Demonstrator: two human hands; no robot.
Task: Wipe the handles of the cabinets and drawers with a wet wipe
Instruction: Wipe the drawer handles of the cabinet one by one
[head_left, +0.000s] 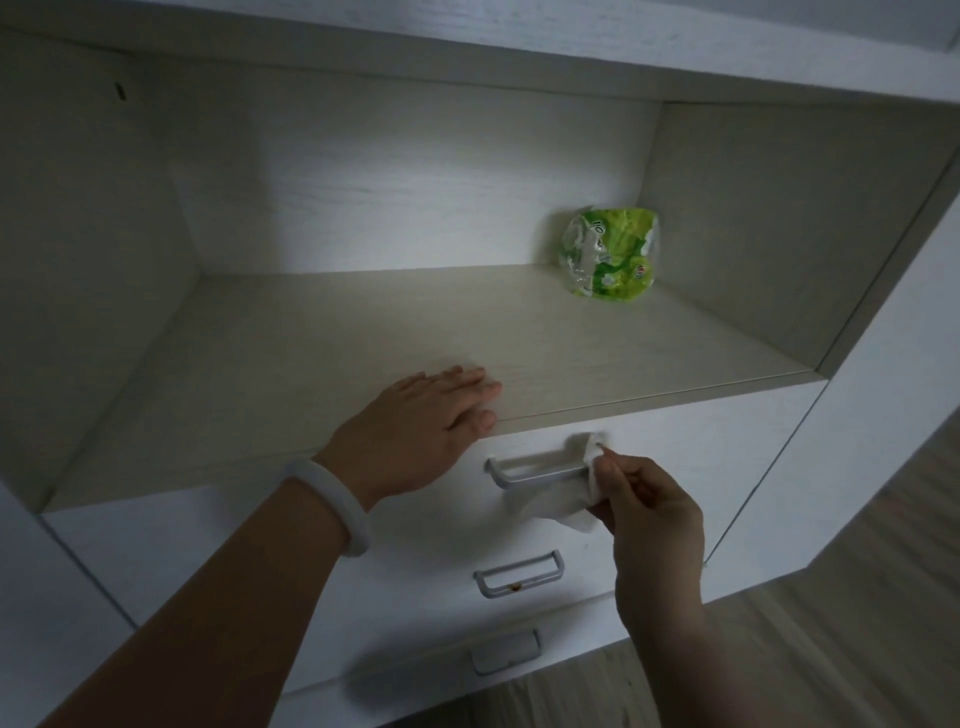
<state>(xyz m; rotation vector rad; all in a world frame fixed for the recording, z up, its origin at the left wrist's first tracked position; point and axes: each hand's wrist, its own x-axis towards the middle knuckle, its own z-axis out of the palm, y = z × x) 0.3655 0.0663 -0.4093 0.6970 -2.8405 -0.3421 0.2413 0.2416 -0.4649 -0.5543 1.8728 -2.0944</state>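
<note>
Head view: the wet wipe (582, 483) is pinched in the right hand (649, 512) and pressed against the right end of the top drawer handle (535, 467). The wipe should be wrapped round the bar and drawn along its full length. The left hand (415, 431) is laid flat, fingers straight, on the shelf (363, 332) edge just above.

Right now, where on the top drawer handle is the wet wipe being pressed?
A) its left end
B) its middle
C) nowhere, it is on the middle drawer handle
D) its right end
D: the right hand pinches the wet wipe against the right end of the top drawer handle, while the left hand rests flat on the shelf edge.
</note>
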